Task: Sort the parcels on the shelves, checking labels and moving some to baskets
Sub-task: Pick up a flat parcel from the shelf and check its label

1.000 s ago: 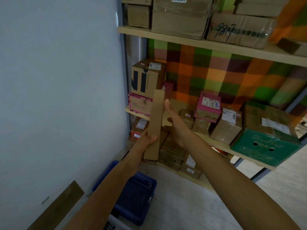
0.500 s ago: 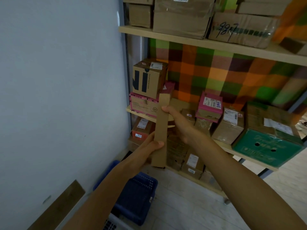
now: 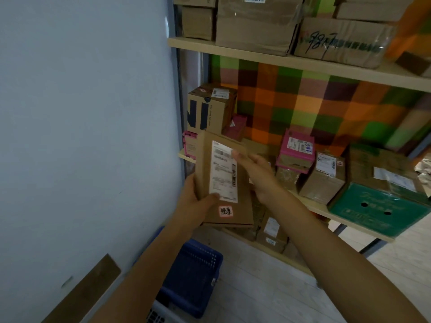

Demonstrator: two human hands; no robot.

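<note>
Parcel: a flat brown parcel (image 3: 242, 197) is being held upright in the air in front of the shelves, its broad face turning toward the camera.
Label: a white shipping label (image 3: 223, 173) is running down the parcel's face; its print is too blurred to read.
Sticker: a small pink-edged sticker (image 3: 225, 211) with handwritten characters is sitting just below the label.
Left hand: the left hand (image 3: 193, 206) is gripping the parcel's lower left edge, the thumb pressing on the front at the label's bottom corner, the other fingers hidden behind the cardboard.
Right hand: the right hand (image 3: 258, 173) is grasping the upper right edge, the thumb tip lying on the label's top right corner and the fingers wrapping behind.
Middle shelf: the middle shelf (image 3: 312, 202) behind the parcel is carrying a pink box (image 3: 296, 148), several small brown boxes and a green box (image 3: 377, 210) with two round holes at the right.
Left stack: a striped box (image 3: 207, 108) with dark blue bars is standing on another box at the shelf's left end, beside the wall (image 3: 81, 113).
Upper shelf: the upper shelf (image 3: 303, 62) is bearing larger brown cartons.
Backing: a checked cloth (image 3: 303, 101) in orange, green and brown is hanging behind the shelves.
Floor: a blue basket (image 3: 193, 276) is standing on the pale floor (image 3: 268, 287) below the arms, near the wall.
</note>
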